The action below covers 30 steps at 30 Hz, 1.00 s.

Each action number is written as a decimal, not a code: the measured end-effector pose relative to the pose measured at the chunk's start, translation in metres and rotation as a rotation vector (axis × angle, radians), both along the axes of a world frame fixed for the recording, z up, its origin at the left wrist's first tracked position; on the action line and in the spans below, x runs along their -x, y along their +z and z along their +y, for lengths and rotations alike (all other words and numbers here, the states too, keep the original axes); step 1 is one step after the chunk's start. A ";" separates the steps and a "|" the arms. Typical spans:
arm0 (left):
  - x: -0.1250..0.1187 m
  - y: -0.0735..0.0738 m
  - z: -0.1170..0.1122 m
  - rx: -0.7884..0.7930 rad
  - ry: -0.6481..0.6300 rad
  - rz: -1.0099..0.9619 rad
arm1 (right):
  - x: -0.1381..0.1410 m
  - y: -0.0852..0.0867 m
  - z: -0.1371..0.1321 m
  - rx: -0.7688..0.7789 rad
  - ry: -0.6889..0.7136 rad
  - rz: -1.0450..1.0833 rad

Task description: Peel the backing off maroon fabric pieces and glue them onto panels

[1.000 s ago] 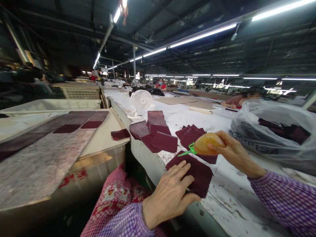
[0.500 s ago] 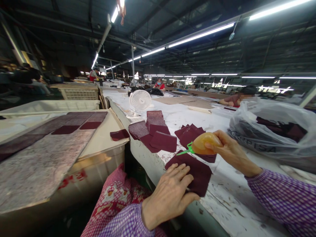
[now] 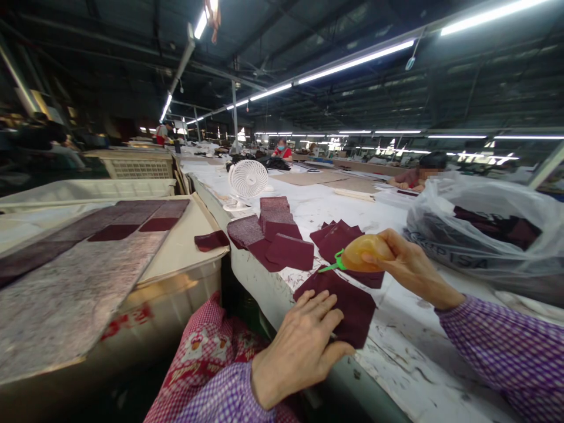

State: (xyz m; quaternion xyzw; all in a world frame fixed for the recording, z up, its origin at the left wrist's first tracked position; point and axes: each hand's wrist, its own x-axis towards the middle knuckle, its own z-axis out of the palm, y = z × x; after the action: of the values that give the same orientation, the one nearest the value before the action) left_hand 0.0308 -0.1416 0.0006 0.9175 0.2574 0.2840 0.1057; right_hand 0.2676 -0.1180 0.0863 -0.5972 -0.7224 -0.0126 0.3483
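Note:
My left hand (image 3: 304, 338) lies flat with its fingers spread on a dark maroon fabric piece (image 3: 348, 305) at the table's near edge. In my right hand (image 3: 408, 261) is a squeeze bottle (image 3: 365, 254) of amber liquid, tilted on its side. Its green nozzle points left, with the tip at the far edge of the fabric piece; whether they touch I cannot tell. Just beyond the bottle lies a fanned stack of maroon pieces (image 3: 332, 238). More maroon pieces (image 3: 288, 251) overlap to the left of it, some showing a speckled greyish side.
A white fan (image 3: 247, 178) stands on the white table (image 3: 308, 205). At right sits a clear plastic bag (image 3: 484, 235) holding dark pieces. On the left, a cream bin (image 3: 176, 294) carries a board with fabric panels (image 3: 88, 282). Co-workers (image 3: 282, 151) are farther back.
The nozzle tip has shifted slightly right and up along the fabric's far edge. My left hand stays flat on the piece. The whole view has drifted slightly.

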 end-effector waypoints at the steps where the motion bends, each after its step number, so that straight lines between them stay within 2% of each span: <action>1: 0.000 0.000 0.000 -0.002 0.002 -0.002 | 0.000 0.000 0.000 0.001 0.001 0.010; 10: -0.001 -0.002 -0.003 -0.021 0.007 -0.009 | -0.013 0.003 0.006 -0.048 -0.022 0.087; 16: -0.001 0.000 -0.002 -0.025 0.007 -0.008 | -0.003 0.002 0.002 0.010 0.023 0.043; 22: -0.002 0.002 -0.001 -0.027 0.008 -0.004 | -0.012 0.001 0.005 -0.061 -0.031 0.011; 26: -0.002 0.003 0.000 -0.023 0.001 -0.006 | -0.009 -0.001 0.005 -0.007 0.020 0.065; 30: -0.001 0.003 0.000 -0.023 0.000 0.006 | 0.000 0.000 0.002 -0.004 0.041 0.002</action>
State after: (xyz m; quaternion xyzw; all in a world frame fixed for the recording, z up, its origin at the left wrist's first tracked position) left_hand 0.0323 -0.1421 0.0034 0.9195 0.2546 0.2844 0.0943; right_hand 0.2681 -0.1160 0.0860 -0.5816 -0.7341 -0.0066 0.3504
